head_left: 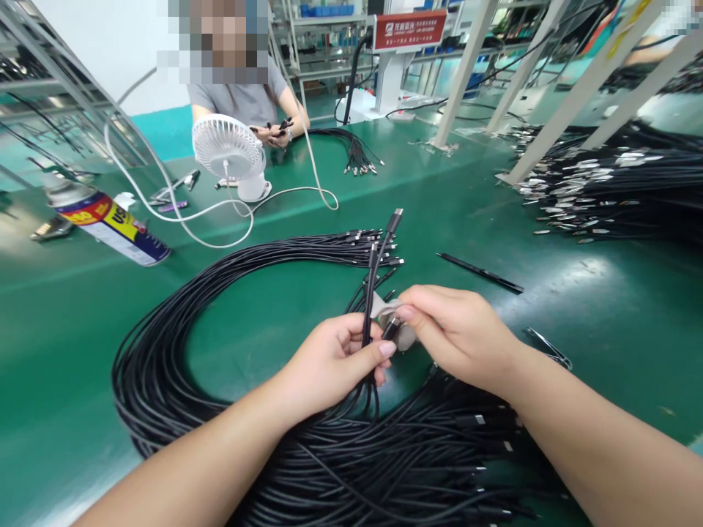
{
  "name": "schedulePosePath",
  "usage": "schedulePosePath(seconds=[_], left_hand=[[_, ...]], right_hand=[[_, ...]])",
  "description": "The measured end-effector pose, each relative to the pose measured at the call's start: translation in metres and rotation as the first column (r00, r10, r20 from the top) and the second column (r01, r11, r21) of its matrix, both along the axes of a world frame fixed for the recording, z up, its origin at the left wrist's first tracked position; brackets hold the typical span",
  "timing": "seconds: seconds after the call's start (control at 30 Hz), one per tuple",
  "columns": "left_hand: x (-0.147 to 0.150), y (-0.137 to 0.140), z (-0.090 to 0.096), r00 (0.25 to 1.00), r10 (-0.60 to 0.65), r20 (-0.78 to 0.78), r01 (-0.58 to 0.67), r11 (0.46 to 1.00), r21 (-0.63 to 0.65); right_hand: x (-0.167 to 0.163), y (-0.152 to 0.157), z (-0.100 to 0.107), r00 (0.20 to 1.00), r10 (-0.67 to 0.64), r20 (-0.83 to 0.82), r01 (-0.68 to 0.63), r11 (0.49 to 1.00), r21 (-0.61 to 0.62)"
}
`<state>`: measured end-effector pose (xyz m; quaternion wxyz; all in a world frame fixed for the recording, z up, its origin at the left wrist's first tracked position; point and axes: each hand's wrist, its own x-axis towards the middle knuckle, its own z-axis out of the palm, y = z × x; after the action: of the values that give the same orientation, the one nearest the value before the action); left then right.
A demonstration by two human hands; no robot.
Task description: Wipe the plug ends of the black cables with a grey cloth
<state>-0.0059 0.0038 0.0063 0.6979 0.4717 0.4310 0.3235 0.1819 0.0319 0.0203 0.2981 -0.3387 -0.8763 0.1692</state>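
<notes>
Several black USB cables [369, 293] stand upright in my left hand [340, 359], its fingers wrapped round them just below their plugs. One plug end [391, 328] tilts to the right beside the thumb. My right hand [455, 329] pinches a crumpled grey cloth [403, 322], which touches the cables close to that plug. Under and around both hands curves a large bundle of black cables [165, 344]. Its far plug ends lie beyond my left hand, and its near ends lie below my right forearm, partly hidden by it.
A spray can [110, 219] and a white fan [228, 150] with a looping white cord stand at the left. Black tweezers [480, 273] and metal tweezers [549, 348] lie at the right. Cables are piled [615, 183] by the posts. A co-worker [242, 95] sits opposite, holding cables.
</notes>
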Motion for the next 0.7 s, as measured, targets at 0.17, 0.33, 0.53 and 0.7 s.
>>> schedulePosePath(seconds=[0.17,0.33,0.53,0.7], left_hand=[[0.000,0.000,0.001,1.000,-0.001,0.018,0.001,1.000,0.007],[0.000,0.001,0.004,1.000,-0.010,0.027,0.009,1.000,0.023],[-0.001,0.001,0.003,0.997,-0.005,0.072,0.003,1.000,0.025],[-0.001,0.002,0.003,0.997,-0.009,0.076,0.010,1.000,-0.015]], right_hand=[[0.008,0.001,0.012,0.987,0.104,-0.125,-0.113,0.991,-0.070],[0.009,0.000,0.010,0.970,0.198,-0.142,-0.221,0.960,-0.170],[-0.001,0.000,-0.004,0.990,0.017,-0.139,-0.056,0.957,-0.286],[-0.005,0.002,-0.003,0.987,0.101,-0.125,-0.141,0.920,-0.366]])
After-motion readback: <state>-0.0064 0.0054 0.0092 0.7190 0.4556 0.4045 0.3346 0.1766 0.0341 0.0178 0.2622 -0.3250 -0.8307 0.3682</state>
